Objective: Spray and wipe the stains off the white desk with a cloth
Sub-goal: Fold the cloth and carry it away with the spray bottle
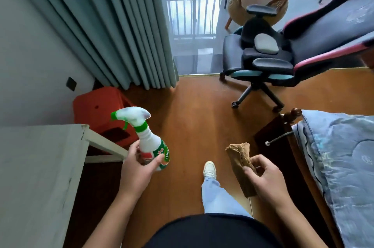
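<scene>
Nearest the camera, a dark-clad torso [212, 231] fills the lower frame, with one leg and a white shoe [210, 169] stepping out on the wooden floor [192, 116].

Left grip [139, 164]: fingers and thumb curled round the lower body of the spray bottle [150, 142], which is upright and slightly tilted. Its nozzle points toward the side where the tabletop stands. The bottle is over the floor, just beside the tabletop's [36, 166] edge facing the person and near its far corner, not above the surface. No finger is on the trigger.

Right grip [261, 175]: thumb and fingers pinch a folded brown cloth [240, 158], held in the air over the floor, well apart from the tabletop and close to the bed [344, 166].

Tabletop: white, with a few small dark marks along the edge facing the person. Whether these are stains or chips cannot be told. No wet patch or spray film shows on it.

An orange stool [97, 106] stands beyond the tabletop's far corner.

Assessment: both tools are in hand, but the work itself appears not to have begun. Spraying and wiping both look still to be done.
</scene>
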{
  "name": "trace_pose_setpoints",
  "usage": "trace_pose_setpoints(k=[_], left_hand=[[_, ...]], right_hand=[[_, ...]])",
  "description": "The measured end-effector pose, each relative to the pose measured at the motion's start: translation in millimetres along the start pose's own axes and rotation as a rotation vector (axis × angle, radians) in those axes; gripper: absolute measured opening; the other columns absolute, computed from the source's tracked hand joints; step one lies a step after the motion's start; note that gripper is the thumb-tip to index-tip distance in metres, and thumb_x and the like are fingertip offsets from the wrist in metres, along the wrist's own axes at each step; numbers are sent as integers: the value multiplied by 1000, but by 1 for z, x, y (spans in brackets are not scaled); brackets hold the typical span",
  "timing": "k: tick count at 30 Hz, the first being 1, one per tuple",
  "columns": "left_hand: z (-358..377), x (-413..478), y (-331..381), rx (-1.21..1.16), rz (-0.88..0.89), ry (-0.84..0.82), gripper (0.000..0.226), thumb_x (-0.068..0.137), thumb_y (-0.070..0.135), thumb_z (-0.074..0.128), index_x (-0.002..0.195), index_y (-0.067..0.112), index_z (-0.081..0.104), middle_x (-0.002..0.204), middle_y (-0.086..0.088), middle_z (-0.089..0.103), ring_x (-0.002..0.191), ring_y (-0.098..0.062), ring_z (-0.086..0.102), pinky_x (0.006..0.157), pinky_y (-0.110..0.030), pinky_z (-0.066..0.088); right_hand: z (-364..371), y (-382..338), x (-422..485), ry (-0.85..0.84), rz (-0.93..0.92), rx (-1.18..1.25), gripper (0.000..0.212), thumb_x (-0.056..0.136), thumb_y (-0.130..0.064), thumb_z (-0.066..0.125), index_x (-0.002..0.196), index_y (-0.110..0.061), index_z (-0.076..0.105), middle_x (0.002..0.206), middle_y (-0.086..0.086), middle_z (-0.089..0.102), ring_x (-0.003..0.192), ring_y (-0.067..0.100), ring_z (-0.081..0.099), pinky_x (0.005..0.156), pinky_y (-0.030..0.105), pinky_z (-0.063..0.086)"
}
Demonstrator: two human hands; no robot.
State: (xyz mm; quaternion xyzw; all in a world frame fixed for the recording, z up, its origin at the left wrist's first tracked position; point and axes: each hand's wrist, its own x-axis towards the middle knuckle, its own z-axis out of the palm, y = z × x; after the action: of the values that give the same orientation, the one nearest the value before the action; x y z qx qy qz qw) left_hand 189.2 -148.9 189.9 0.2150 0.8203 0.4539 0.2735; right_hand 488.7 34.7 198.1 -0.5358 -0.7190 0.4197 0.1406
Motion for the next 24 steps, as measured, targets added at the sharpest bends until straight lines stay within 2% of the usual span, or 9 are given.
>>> trace_pose_setpoints(k=[3, 8, 12, 16, 18, 21, 24], left_hand=[[2, 35, 11, -27, -88, 80, 65, 73, 34, 91, 130, 37, 59, 114, 12, 72, 103, -6, 71, 89, -30, 59], [-15, 67, 20, -70, -220, 314, 61, 73, 35, 91, 126, 36, 59, 114, 13, 70, 103, -7, 69, 87, -24, 55], [-44, 77, 13, -98, -363, 503, 66, 75, 42, 88, 132, 29, 58, 115, 10, 71, 106, -10, 68, 92, -35, 55], [-71, 106, 0, -151, -500, 668, 62, 76, 43, 86, 129, 30, 57, 113, 11, 68, 102, -7, 66, 80, -28, 52], [-84, 130, -8, -182, -523, 713, 58, 78, 43, 85, 127, 36, 55, 111, 13, 67, 100, -3, 63, 75, -21, 48], [-105, 179, -11, -225, -541, 721, 58, 78, 40, 85, 127, 36, 55, 111, 14, 67, 103, -6, 65, 78, -25, 51], [-125, 236, -4, -256, -515, 687, 63, 77, 38, 87, 131, 33, 54, 115, 11, 68, 106, -7, 67, 80, -23, 53]], right_hand=[[6, -34, 76, -104, -63, -2, 19, 81, -17, 77, 76, -26, 62, 74, -19, 68, 67, 2, 62, 55, 11, 43], [34, -113, 186, -336, -220, -35, 17, 83, -18, 76, 81, -29, 63, 72, -11, 69, 66, 0, 63, 50, 11, 45], [81, -180, 250, -528, -328, -76, 16, 85, -21, 75, 89, -32, 64, 86, -11, 70, 77, 3, 67, 52, 21, 54], [143, -237, 308, -643, -428, -178, 16, 85, -22, 75, 89, -33, 63, 85, -12, 70, 77, 10, 66, 62, 33, 59], [171, -260, 332, -688, -458, -209, 19, 85, -21, 75, 90, -34, 63, 87, -14, 69, 79, 7, 66, 60, 26, 57], [201, -287, 365, -679, -477, -253, 20, 83, -21, 76, 86, -35, 62, 82, -16, 68, 76, 2, 64, 57, 16, 49], [219, -315, 400, -614, -499, -260, 22, 79, -19, 77, 80, -34, 61, 75, -17, 68, 76, -2, 62, 56, 15, 42]])
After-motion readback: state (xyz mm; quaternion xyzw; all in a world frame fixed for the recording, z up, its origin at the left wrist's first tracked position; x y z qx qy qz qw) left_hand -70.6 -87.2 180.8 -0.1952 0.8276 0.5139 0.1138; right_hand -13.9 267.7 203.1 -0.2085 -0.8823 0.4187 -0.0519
